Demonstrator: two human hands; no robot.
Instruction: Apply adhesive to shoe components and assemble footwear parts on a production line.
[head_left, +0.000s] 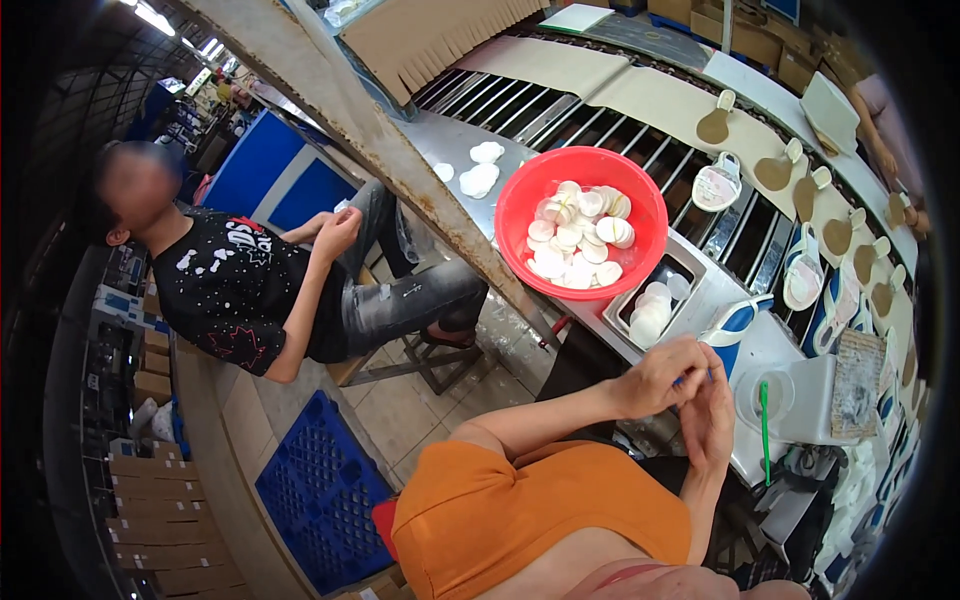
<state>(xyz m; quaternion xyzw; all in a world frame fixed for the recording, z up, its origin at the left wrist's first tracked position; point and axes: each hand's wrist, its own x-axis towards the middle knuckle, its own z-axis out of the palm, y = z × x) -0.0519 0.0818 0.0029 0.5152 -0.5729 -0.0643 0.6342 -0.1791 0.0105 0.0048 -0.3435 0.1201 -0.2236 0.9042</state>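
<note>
My left hand [652, 380] is closed in a pinch, its fingertips meeting those of my right hand [708, 412]. A speck of blue shows between the fingers, but what they hold is too small and hidden to name. Just beyond the fingertips is a blue and white shoe [737, 322]; whether a hand touches it I cannot tell. A metal tray [690, 300] with white round pads [651, 312] is close by. Behind it stands a red basin [512, 215] holding many white discs. To the right of my hands, a green-handled stick [765, 430] leans in a clear tub [793, 390].
A roller conveyor [560, 118] carries shoes and brown insoles [773, 172]. A rusty metal post [400, 150] slants across the left side. Beyond it sits another person [250, 280], hands together. A blue pallet [325, 490] lies on the floor. A further person's hand [912, 215] is at far right.
</note>
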